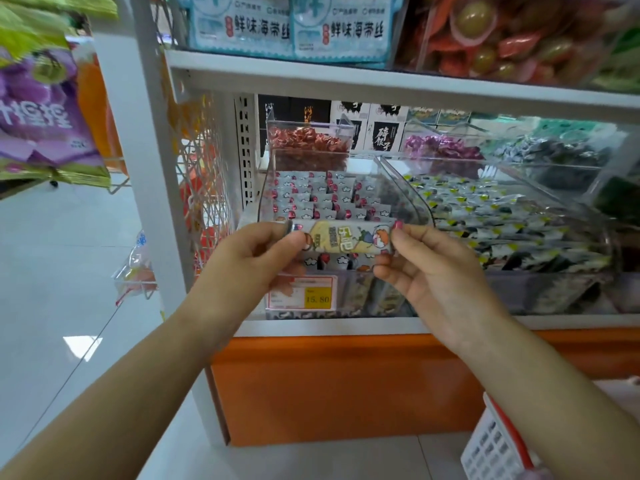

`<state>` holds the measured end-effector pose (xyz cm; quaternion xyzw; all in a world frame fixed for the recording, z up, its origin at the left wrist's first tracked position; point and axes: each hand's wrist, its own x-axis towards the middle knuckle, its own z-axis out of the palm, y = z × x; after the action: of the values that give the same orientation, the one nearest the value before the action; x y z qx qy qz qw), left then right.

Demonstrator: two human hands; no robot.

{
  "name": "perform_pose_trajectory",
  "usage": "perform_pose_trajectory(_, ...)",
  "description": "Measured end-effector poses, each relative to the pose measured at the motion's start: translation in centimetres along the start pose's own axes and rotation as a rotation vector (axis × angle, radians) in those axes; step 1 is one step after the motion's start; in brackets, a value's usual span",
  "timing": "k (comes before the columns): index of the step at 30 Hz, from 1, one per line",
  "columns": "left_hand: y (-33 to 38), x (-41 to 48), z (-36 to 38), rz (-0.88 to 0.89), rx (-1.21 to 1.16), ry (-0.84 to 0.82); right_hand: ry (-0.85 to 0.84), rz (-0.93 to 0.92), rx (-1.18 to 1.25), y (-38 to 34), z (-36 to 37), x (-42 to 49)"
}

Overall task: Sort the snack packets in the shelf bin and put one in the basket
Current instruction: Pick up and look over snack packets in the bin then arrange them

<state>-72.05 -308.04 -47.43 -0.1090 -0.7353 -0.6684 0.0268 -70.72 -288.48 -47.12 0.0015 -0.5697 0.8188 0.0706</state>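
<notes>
A long snack packet (pixel 341 237) with a yellow cartoon print is held level in front of a clear shelf bin (pixel 277 174). My left hand (pixel 263 254) pinches its left end and my right hand (pixel 426 261) pinches its right end. Behind it the bin holds several rows of matching grey-and-red packets (pixel 322 199) standing on edge. A white and red basket (pixel 498 441) shows at the bottom right, partly hidden by my right forearm.
A yellow price tag (pixel 317 297) reading 15.80 hangs on the bin front. A second clear bin (pixel 502 216) of dark packets sits to the right. Bins of red and purple sweets stand behind. An upper shelf (pixel 381 84) overhangs. Tiled floor lies to the left.
</notes>
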Motion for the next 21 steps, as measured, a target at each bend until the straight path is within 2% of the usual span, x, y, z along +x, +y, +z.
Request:
perform_pose_trajectory(5,0.26,0.07,-0.08,-0.155,-0.384,-0.076,-0.048,0.045,0.038,-0.02,-0.27,-0.22)
perform_pose_trajectory(9,0.18,0.30,-0.31,-0.219,-0.545,-0.118,-0.033,0.077,0.083,0.01,-0.32,-0.06)
perform_pose_trajectory(11,0.29,0.27,-0.45,-0.210,-0.531,-0.131,-0.021,0.079,0.108,-0.02,-0.37,0.05)
perform_pose_trajectory(13,0.26,0.23,-0.37,-0.172,-0.421,-0.116,-0.027,0.065,0.123,0.03,-0.40,0.21)
perform_pose_trajectory(17,0.04,0.22,-0.39,-0.122,-0.294,-0.018,-0.072,0.026,0.162,0.01,-0.37,0.35)
perform_pose_trajectory(21,0.25,0.32,-0.74,-0.234,-0.514,0.039,-0.102,-0.022,0.098,0.33,-0.37,0.27)
